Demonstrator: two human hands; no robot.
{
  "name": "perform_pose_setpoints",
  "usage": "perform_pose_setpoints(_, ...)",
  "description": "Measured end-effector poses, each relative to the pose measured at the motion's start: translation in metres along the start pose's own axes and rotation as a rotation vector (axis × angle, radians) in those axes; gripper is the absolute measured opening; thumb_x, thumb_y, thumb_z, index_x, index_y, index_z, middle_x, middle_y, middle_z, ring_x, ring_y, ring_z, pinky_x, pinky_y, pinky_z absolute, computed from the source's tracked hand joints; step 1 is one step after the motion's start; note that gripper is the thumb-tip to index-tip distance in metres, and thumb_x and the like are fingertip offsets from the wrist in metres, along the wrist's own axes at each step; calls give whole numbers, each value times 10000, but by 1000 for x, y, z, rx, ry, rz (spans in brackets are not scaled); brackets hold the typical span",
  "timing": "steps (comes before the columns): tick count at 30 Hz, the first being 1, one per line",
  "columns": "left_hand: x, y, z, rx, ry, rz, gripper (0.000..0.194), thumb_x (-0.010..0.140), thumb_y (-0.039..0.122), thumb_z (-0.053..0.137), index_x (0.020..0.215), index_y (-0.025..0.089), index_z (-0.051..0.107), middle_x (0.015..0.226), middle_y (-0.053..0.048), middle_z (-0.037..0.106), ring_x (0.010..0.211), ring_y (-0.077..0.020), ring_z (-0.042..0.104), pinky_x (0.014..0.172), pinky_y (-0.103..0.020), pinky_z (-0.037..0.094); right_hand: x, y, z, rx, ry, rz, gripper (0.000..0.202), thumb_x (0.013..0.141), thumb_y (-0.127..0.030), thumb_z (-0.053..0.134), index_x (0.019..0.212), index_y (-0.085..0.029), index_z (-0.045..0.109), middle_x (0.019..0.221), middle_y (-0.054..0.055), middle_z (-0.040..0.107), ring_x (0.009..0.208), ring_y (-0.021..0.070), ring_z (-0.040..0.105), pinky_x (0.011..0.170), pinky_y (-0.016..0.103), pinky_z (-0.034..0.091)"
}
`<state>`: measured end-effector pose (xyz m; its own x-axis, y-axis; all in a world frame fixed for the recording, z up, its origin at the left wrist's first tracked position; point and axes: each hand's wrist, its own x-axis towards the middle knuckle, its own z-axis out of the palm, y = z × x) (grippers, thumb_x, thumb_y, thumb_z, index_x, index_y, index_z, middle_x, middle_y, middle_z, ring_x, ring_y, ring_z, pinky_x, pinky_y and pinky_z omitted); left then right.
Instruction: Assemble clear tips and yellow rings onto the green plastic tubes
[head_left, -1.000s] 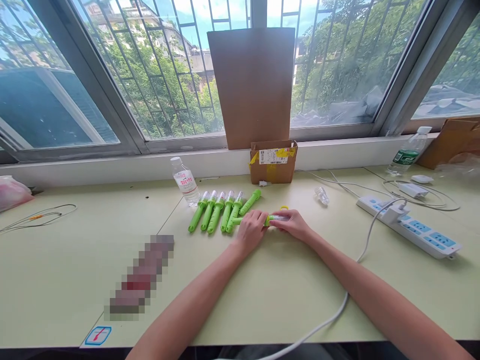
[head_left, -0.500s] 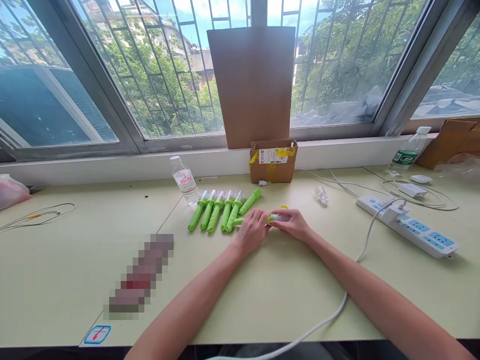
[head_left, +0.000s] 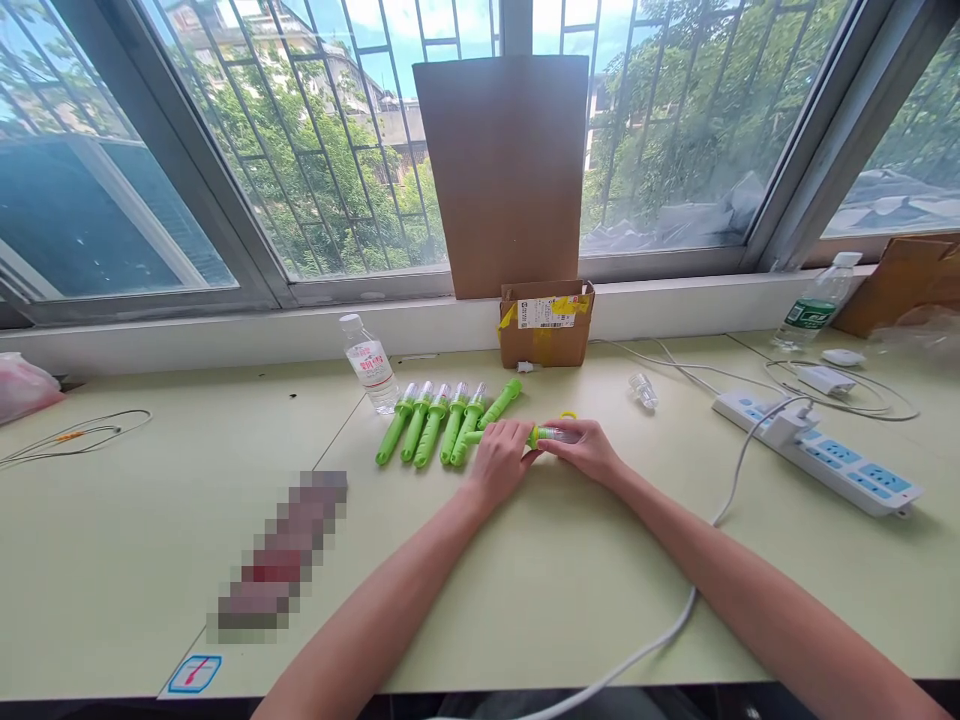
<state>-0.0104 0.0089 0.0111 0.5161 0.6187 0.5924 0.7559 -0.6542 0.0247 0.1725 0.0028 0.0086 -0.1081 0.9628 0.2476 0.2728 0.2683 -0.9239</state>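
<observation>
My left hand (head_left: 504, 458) is closed round the green handle of a stick (head_left: 534, 436) with a clear, ribbed end, held crosswise above the table. My right hand (head_left: 588, 450) pinches the clear end of the same stick. Just left of my hands, several green sticks (head_left: 429, 428) with clear tips lie side by side. One green stick (head_left: 500, 402) without a clear tip lies at an angle beside them. A yellow ring (head_left: 568, 414) shows just behind my right hand. Farther right lies a loose clear cap (head_left: 643, 391).
A water bottle (head_left: 370, 364) stands behind the sticks, near a small cardboard box (head_left: 546, 345). On the right are a power strip (head_left: 821, 452), another bottle (head_left: 816, 302) and cables. A white cord (head_left: 679, 615) runs under my right forearm.
My left hand has shifted slightly left along the stick, so more of its green collar shows between my hands. My right hand stays nearly in place.
</observation>
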Motion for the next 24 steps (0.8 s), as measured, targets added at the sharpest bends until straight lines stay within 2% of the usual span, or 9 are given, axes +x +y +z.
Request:
perform_pose_setpoints(6, 0, 4, -2, -36, 15, 21, 326, 885, 405, 474, 1115, 176, 510, 961, -84, 599, 902, -237, 548, 799, -374, 412, 1, -2, -1, 92, -9, 51, 476, 613, -500, 744, 939, -155, 719, 698, 29, 645, 545, 131, 545, 504, 261, 463)
perform_pose_setpoints(12, 0, 4, -1, -36, -10, 46, 368, 913, 354, 433, 1227, 162, 453, 1021, -98, 586, 940, -239, 536, 819, -377, 408, 2, 0, -3, 141, -3, 54, 491, 587, -477, 769, 943, -144, 713, 671, 18, 634, 540, 126, 542, 499, 259, 467)
perform_pose_setpoints(21, 0, 2, 3, -16, -22, 68, 143, 875, 230, 496, 1016, 203, 508, 954, -61, 563, 888, -223, 524, 763, -359, 424, 4, 3, -3, 148, -35, 107, 455, 581, -494, 763, 864, -139, 727, 630, 12, 621, 519, 124, 524, 488, 265, 468)
perform_pose_setpoints(24, 0, 4, 2, -6, -3, 50, 156, 865, 231, 501, 1017, 196, 505, 962, -69, 560, 896, -230, 523, 765, -362, 426, 3, 3, -2, 130, -24, 83, 462, 584, -471, 769, 912, -149, 727, 645, 12, 635, 546, 134, 545, 519, 270, 474)
